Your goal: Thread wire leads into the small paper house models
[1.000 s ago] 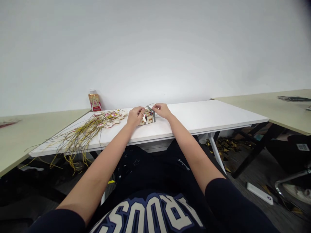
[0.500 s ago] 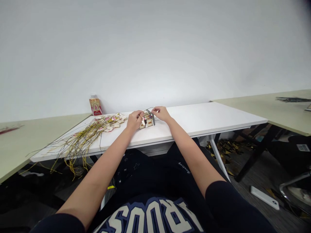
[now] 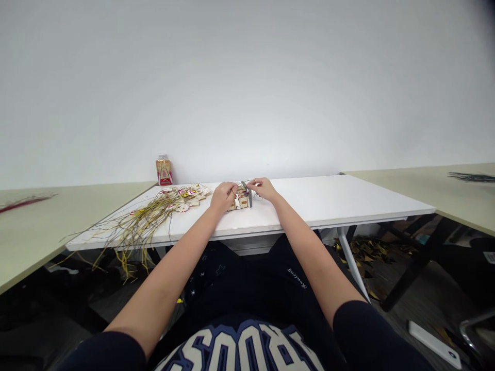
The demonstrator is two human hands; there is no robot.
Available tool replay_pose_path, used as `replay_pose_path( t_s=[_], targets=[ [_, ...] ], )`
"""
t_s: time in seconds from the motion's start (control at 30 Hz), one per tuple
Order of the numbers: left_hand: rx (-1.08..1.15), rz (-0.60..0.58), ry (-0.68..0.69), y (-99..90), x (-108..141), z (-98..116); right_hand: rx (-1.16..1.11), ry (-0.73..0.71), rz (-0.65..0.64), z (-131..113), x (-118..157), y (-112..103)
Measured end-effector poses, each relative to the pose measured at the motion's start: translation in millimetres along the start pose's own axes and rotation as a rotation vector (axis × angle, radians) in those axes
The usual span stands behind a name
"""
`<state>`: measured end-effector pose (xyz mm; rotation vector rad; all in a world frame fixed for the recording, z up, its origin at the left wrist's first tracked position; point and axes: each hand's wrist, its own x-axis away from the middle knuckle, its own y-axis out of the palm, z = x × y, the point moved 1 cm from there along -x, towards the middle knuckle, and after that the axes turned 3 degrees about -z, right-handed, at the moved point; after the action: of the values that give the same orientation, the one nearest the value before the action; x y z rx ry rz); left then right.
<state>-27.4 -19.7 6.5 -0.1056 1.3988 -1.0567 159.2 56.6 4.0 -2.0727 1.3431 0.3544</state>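
Observation:
On the white table, near its middle, rests a small beige box-like model (image 3: 242, 201) with orange labels and a grey upright edge on its right. My left hand (image 3: 225, 195) is closed at its left side, fingers pinched around something too small to make out. At the upper right of the model, my right hand (image 3: 263, 188) pinches a thin dark cord. A heap of white and red tags with yellow and dark cords (image 3: 154, 211) lies to the left, its cord ends hanging over the front edge.
A gold and red carton (image 3: 164, 171) stands against the wall at the back left. Greenish side tables adjoin the white table (image 3: 320, 198); red strands (image 3: 25, 202) lie left, dark strands (image 3: 472, 177) right. Gold scraps and a white strip are on the floor.
The camera view has shifted, so the tables and both hands appear a little lower and further right. Both hands remain at the model, and the right fingers sit slightly nearer its grey edge.

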Motion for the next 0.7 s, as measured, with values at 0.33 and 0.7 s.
replay_pose_path(
  t_s=[0.33, 0.7],
  targets=[
    [-0.104, -0.137, 0.038, 1.3, -0.4, 5.0, -0.064, -0.011, -0.017, 9.3, -5.9, 2.7],
    [-0.191, -0.189, 0.082, 3.6, -0.8, 4.4, -0.020, -0.019, -0.048, 0.1, -1.3, 0.6]
  ],
)
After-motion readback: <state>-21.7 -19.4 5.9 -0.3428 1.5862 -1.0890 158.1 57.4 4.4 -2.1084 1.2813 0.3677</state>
